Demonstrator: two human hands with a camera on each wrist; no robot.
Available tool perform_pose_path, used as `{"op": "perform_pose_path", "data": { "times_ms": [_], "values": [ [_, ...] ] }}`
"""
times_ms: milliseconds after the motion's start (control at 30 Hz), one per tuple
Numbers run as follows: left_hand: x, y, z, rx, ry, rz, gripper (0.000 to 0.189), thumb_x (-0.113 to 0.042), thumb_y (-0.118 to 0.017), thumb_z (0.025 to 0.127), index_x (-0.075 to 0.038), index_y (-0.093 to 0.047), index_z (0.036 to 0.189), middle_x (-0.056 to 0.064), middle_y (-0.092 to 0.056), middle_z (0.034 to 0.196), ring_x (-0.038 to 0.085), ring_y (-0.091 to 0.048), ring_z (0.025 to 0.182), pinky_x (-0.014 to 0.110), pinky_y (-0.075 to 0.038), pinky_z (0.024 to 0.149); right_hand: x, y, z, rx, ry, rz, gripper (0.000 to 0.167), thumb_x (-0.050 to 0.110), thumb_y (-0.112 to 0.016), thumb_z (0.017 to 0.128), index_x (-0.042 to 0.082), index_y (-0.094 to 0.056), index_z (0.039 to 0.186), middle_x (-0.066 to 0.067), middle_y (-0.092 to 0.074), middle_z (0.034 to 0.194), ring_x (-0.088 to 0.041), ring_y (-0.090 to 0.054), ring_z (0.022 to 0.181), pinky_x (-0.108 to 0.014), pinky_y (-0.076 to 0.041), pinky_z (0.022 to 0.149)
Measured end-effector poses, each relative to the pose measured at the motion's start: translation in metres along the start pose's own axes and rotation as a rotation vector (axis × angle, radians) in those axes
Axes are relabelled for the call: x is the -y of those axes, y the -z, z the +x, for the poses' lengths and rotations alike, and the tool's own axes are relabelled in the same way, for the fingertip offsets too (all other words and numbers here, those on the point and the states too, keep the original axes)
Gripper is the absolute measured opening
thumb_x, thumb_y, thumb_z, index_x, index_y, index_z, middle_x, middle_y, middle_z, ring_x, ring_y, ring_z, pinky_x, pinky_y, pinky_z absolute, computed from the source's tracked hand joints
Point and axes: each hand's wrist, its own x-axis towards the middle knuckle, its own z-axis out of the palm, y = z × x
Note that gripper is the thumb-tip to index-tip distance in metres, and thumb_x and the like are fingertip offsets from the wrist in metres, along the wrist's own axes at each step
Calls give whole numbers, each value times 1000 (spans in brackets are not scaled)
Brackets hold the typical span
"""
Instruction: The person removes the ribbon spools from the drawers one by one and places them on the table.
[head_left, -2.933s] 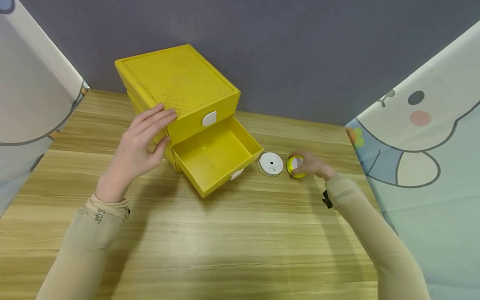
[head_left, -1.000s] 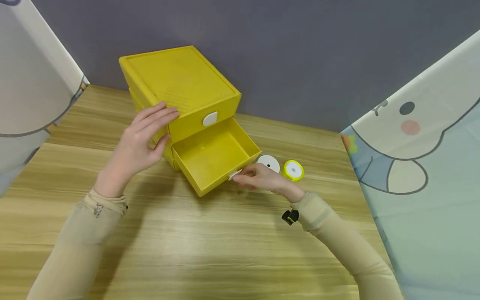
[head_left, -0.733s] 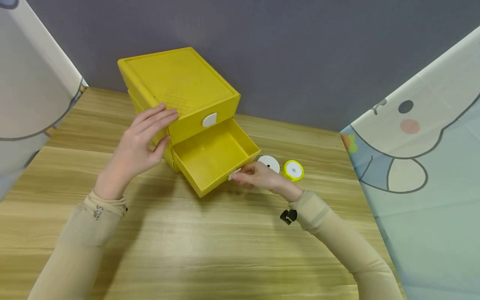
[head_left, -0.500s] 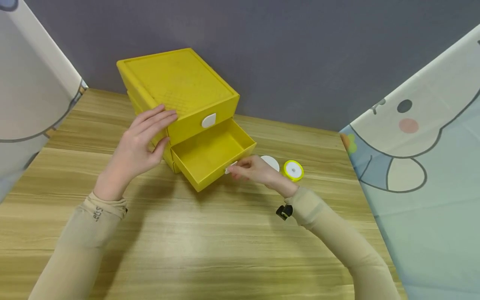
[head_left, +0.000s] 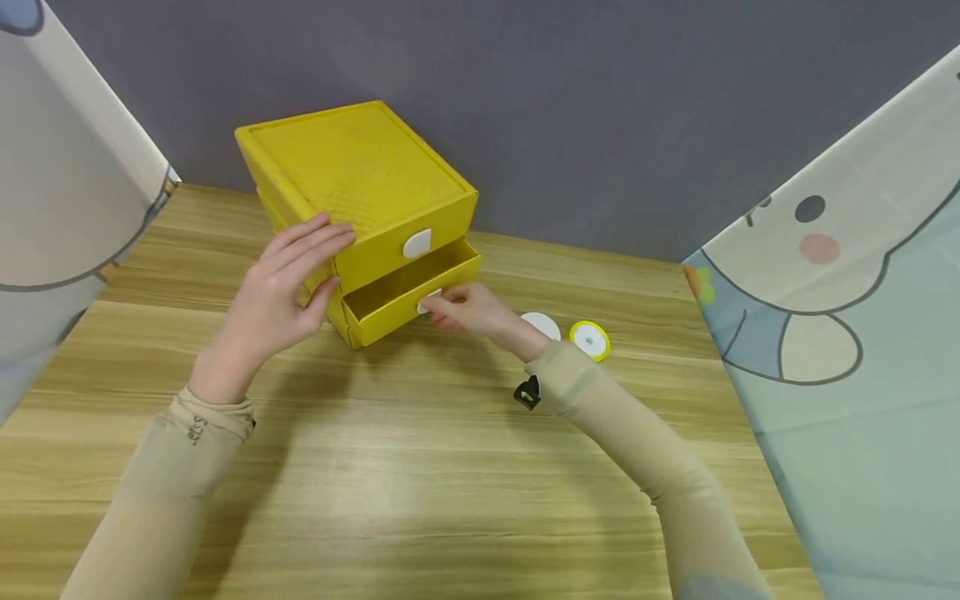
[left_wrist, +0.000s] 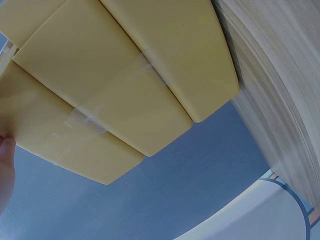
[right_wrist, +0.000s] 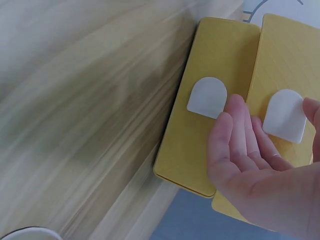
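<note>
A yellow plastic drawer cabinet [head_left: 352, 158] stands at the back left of the table. Its middle drawer [head_left: 386, 318] sticks out a short way. My right hand [head_left: 483, 315] pinches this drawer's white handle [right_wrist: 286, 116], thumb on one edge and fingers by the other. In the right wrist view, the bottom drawer [right_wrist: 200, 145] is closed, its white handle [right_wrist: 207, 97] beside my fingertips. My left hand [head_left: 270, 292] rests with straight fingers against the cabinet's top left edge. The left wrist view shows the cabinet's side [left_wrist: 105, 85] and part of one finger at the far left.
Right of the cabinet lie a white spool [head_left: 542, 323], partly behind my right wrist, and a spool with a yellow rim [head_left: 590, 340]. A grey wall [head_left: 570, 125] stands behind the wooden table [head_left: 420, 483]. Cartoon-print cloths hang at both sides.
My right hand first left the yellow-rimmed spool for the drawer handle. The middle drawer then slid inward, from far out to nearly in. My left hand stayed at the cabinet.
</note>
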Motion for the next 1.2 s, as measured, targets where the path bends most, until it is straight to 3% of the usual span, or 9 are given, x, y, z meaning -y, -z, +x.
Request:
{"op": "perform_pose_path", "data": {
  "times_ms": [133,467,633,833,1200],
  "values": [
    [0,0,1,-26,-3,-17,51,15,-61,74,6,-59,125,24,-61,126,37,-49,129,32,-33,120,8,-3,8,-7,-16,19,51,41,-58,93,-2,-61,121,-22,-65,121,-31,-65,110,-38,-57,94],
    [0,0,-1,-21,6,-12,52,16,-62,73,5,-59,124,23,-61,126,36,-49,130,30,-33,120,16,-10,27,-40,-22,10,48,43,-57,93,2,-63,116,-17,-67,117,-25,-68,103,-42,-55,96],
    [0,-2,-1,-57,6,-47,52,17,-63,71,4,-62,121,22,-63,124,36,-51,128,30,-34,119,16,-12,36,-53,-24,19,45,40,-57,93,2,-62,115,-15,-67,115,-20,-68,95,-45,-55,96],
    [0,-3,0,-69,11,-50,51,17,-64,70,5,-63,119,22,-64,123,37,-52,127,31,-35,119,17,-12,37,-49,-17,50,46,40,-57,93,0,-60,117,-16,-67,116,-24,-68,101,-45,-55,97],
    [-1,-4,0,-73,0,-62,49,17,-63,72,5,-63,120,23,-64,123,35,-52,128,32,-35,119,-6,-16,41,-75,19,33,42,36,-61,92,-2,-61,111,-22,-69,109,-32,-69,100,-41,-59,90]
  ]
}}
